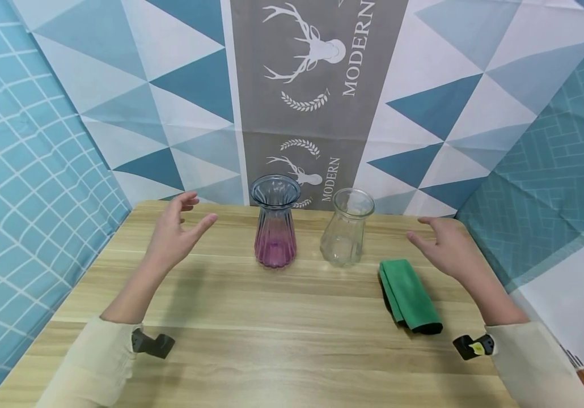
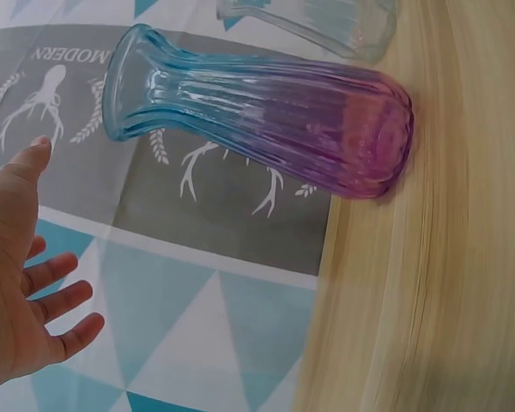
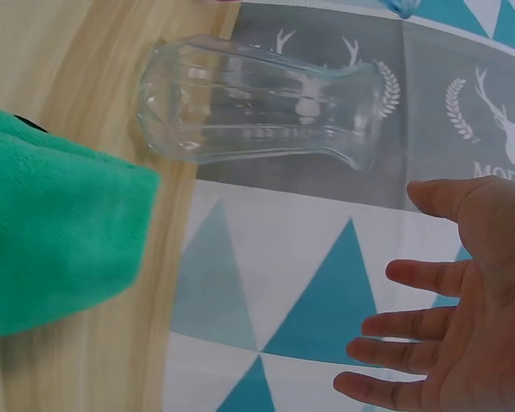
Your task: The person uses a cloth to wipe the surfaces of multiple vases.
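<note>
A ribbed glass vase, blue at the flared rim and pink-purple at the base, stands upright near the back of the table. To its right is a clear glass vase of similar shape. My left hand hovers left of the coloured vase, fingers spread and holding nothing; the left wrist view shows it apart from that vase. My right hand, also holding nothing, is raised to the right of the clear vase. Below and left of it lies a folded green cloth with a black edge.
The wood-grain table ends at a back wall covering of triangles and deer-head prints. A blue tiled-pattern sheet borders the left side, and a teal sheet the right. Dark wrist devices sit at both cuffs.
</note>
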`<act>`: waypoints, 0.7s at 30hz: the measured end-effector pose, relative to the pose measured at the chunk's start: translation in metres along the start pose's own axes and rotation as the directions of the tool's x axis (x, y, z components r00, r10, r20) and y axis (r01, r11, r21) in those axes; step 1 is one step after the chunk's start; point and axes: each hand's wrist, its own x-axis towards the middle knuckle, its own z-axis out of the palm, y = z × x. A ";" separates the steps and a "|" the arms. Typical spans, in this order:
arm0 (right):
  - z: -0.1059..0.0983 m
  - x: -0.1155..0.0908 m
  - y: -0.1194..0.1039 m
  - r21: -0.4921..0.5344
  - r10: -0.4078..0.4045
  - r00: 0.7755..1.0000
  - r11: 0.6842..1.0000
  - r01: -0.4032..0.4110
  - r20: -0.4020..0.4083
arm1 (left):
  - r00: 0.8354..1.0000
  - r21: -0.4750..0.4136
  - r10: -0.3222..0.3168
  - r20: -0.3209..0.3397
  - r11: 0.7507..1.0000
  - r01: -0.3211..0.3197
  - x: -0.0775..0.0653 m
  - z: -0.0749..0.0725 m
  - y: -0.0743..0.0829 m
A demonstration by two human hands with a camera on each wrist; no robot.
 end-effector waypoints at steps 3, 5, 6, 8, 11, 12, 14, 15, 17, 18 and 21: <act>0.007 0.002 0.001 0.016 0.024 0.999 1.000 -0.024 0.041 | 1.000 -0.023 -0.005 0.003 1.000 0.005 0.001 0.003 0.001; 0.012 0.004 0.002 0.025 0.035 0.998 0.999 -0.037 0.061 | 1.000 -0.039 -0.010 0.006 0.999 0.010 0.001 0.005 0.000; 0.015 0.004 0.003 0.029 0.038 0.997 0.999 -0.040 0.068 | 1.000 -0.045 -0.011 0.007 0.999 0.012 0.001 0.007 0.000; 0.019 0.006 0.005 0.035 0.041 0.996 0.998 -0.044 0.081 | 1.000 -0.056 -0.014 0.012 0.998 0.015 0.001 0.009 -0.001; 0.026 0.009 0.007 0.049 0.048 0.994 0.997 -0.053 0.103 | 1.000 -0.069 -0.013 0.017 0.998 0.014 0.001 0.012 -0.003; 0.028 0.010 0.008 0.055 0.047 0.993 0.997 -0.053 0.109 | 1.000 -0.073 -0.013 0.019 0.997 0.014 0.001 0.013 -0.003; 0.033 0.011 0.009 0.067 0.047 0.992 0.996 -0.055 0.121 | 1.000 -0.083 -0.010 0.018 0.996 0.011 0.001 0.015 -0.003; 0.035 0.012 0.010 0.073 0.048 0.991 0.996 -0.058 0.126 | 1.000 -0.090 -0.009 0.019 0.996 0.011 0.001 0.016 -0.003; 0.039 0.013 0.012 0.086 0.046 0.990 0.995 -0.058 0.134 | 1.000 -0.099 -0.009 0.021 0.995 0.011 0.001 0.017 -0.003; 0.040 0.014 0.014 0.090 0.047 0.989 0.994 -0.059 0.138 | 1.000 -0.104 -0.010 0.022 0.995 0.012 0.002 0.018 -0.003; 0.045 0.015 0.018 0.103 0.051 0.988 0.992 -0.067 0.149 | 0.999 -0.115 -0.011 0.037 0.993 0.015 0.003 0.019 -0.002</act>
